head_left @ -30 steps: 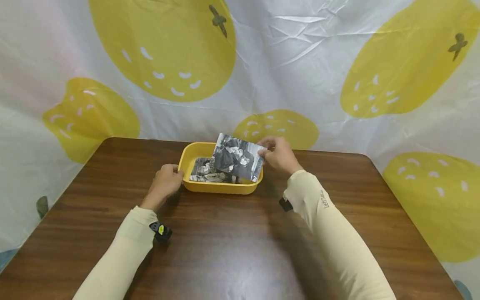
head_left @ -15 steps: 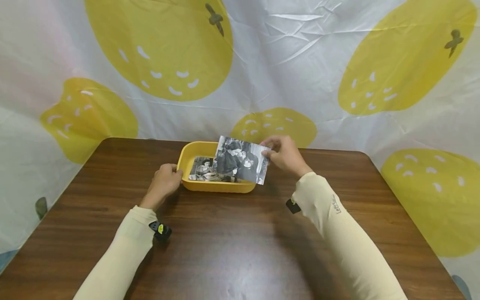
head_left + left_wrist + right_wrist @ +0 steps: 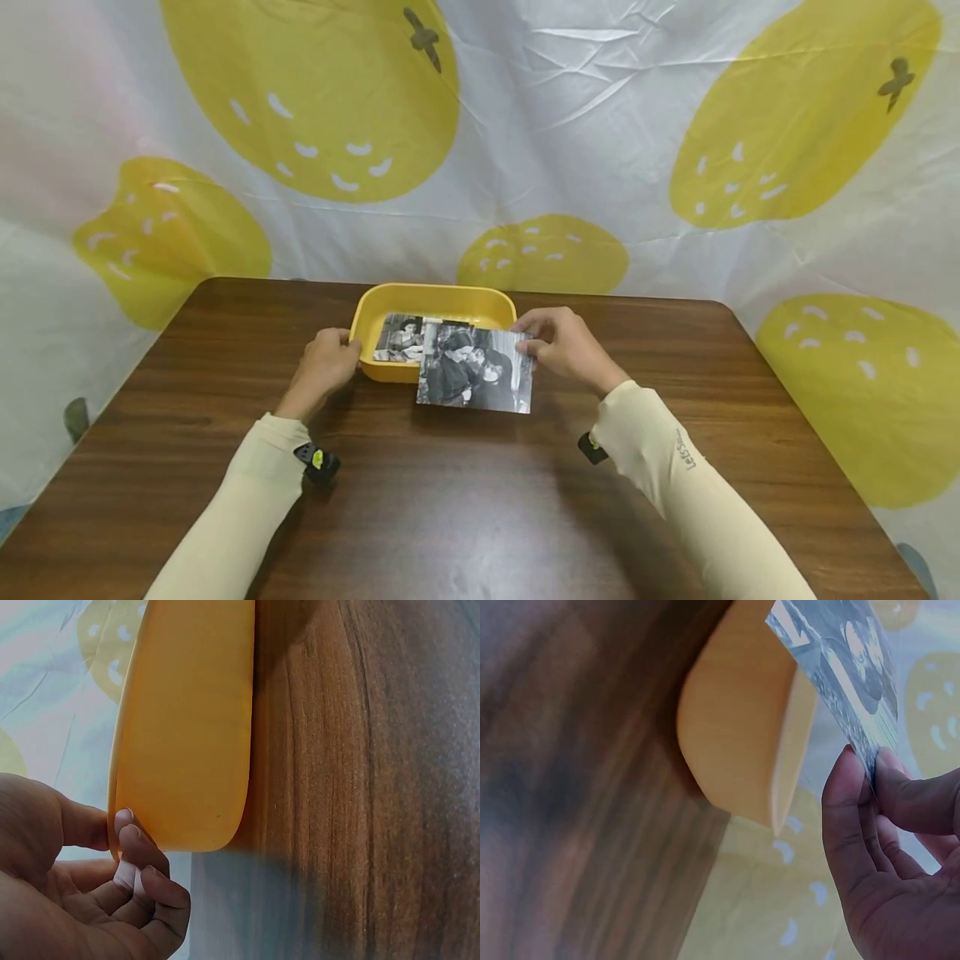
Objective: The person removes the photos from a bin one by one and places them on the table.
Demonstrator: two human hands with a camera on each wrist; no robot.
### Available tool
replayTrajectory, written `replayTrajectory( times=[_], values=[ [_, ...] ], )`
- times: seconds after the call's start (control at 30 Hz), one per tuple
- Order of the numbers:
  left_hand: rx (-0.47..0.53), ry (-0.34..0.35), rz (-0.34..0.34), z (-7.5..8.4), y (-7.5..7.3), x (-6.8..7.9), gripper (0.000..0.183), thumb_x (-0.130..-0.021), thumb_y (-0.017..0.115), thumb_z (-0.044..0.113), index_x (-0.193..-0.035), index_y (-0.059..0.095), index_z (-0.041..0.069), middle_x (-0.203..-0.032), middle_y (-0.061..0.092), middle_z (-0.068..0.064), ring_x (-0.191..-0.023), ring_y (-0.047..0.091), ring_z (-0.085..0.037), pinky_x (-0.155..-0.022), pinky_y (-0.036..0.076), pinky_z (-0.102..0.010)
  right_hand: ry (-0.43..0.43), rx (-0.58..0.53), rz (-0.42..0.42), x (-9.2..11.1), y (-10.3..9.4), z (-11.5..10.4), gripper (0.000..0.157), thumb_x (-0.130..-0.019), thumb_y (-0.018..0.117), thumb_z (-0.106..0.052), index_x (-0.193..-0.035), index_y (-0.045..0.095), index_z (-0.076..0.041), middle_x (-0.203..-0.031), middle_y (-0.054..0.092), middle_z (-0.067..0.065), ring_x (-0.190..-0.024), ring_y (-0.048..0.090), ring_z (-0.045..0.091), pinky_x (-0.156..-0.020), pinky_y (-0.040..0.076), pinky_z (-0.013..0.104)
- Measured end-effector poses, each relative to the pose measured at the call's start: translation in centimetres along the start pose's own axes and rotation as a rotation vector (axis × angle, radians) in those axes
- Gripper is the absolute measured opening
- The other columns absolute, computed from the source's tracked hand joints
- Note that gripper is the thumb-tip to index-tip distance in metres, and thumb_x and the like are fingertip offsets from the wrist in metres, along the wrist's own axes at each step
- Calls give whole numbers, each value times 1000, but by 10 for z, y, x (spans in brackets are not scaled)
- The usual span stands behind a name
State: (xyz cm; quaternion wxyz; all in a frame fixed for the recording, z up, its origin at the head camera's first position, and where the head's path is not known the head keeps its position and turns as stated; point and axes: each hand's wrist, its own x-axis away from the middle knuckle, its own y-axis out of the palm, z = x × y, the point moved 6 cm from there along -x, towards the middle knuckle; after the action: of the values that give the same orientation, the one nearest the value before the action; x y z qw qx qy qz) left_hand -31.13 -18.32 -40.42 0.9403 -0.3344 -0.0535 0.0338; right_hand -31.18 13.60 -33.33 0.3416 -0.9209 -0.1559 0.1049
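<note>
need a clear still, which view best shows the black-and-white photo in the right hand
The head view: the held black-and-white photo faces the camera there, nearly whole. The right wrist view shows only part, steeply angled and cropped; the left wrist view shows none.

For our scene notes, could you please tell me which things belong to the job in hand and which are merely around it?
In the job:
thin rectangular black-and-white print, pinched by the right hand
yellow rounded rectangular tray, held at one end by the left hand
similar print or prints inside the tray

Merely around:
brown wood-grain table
white fabric backdrop with yellow fruit pattern
</note>
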Motion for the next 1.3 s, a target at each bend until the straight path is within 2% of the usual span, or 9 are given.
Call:
replayTrajectory(
  times=[0.13,0.23,0.43,0.57,0.8,1.0,1.1,1.3],
  values=[
    [-3,-4,-1,-1,0,1,36,-101,42,18,-120,65,-3,-85,64,-9,-71,50,-21,-61,39,-32,-15,-33,-33,8,14,5,19,-89,71,4,-108,72,2,-75,65,10,-62,66,30,-64,57,39],
    [1,-9,0,-1,0,1,35,-101,42,18,-118,66,-2,-83,62,-9,-68,49,-21,-59,39,-31,-20,-56,-60,13,24,9,19,-89,71,5,-107,72,3,-76,65,10,-67,67,38,-64,58,41],
    [-4,-18,-9,-1,0,-1,38,-102,41,19,-125,64,-2,-85,63,-8,-71,51,-21,-59,39,-31,20,-82,-100,25,44,17,18,-88,71,7,-106,73,3,-80,63,10,-65,67,30,-64,59,46],
    [-1,-16,-10,-1,0,0,39,-103,41,19,-128,62,-2,-86,64,-8,-73,51,-21,-61,39,-31,33,-82,-111,30,55,24,18,-87,72,8,-104,73,4,-80,64,10,-62,66,24,-61,59,42],
    [-2,-19,-6,-1,2,3,38,-102,41,18,-125,64,-2,-87,63,-9,-73,51,-22,-61,39,-31,30,27,-143,37,71,32,19,-88,74,4,-107,75,3,-76,65,6,-60,64,15,-55,54,29],
    [12,-11,-6,-1,4,2,37,-101,41,17,-122,65,-3,-85,63,-8,-72,50,-21,-60,39,-31,-19,166,-108,37,75,34,18,-85,78,-3,-102,77,-1,-77,69,1,-65,59,10,-60,51,27],
    [13,-13,-3,-2,4,2,37,-101,41,17,-122,64,-4,-85,62,-8,-71,50,-21,-59,39,-30,-28,187,-107,37,78,35,16,-83,80,-4,-98,77,-1,-80,71,1,-67,61,10,-62,52,27],
    [14,-12,2,-2,2,2,36,-102,41,17,-119,65,-3,-84,61,-8,-70,49,-21,-59,38,-30,7,208,-92,36,80,36,13,-82,82,-6,-93,77,-3,-81,71,2,-70,61,12,-64,53,28]
  ],
)
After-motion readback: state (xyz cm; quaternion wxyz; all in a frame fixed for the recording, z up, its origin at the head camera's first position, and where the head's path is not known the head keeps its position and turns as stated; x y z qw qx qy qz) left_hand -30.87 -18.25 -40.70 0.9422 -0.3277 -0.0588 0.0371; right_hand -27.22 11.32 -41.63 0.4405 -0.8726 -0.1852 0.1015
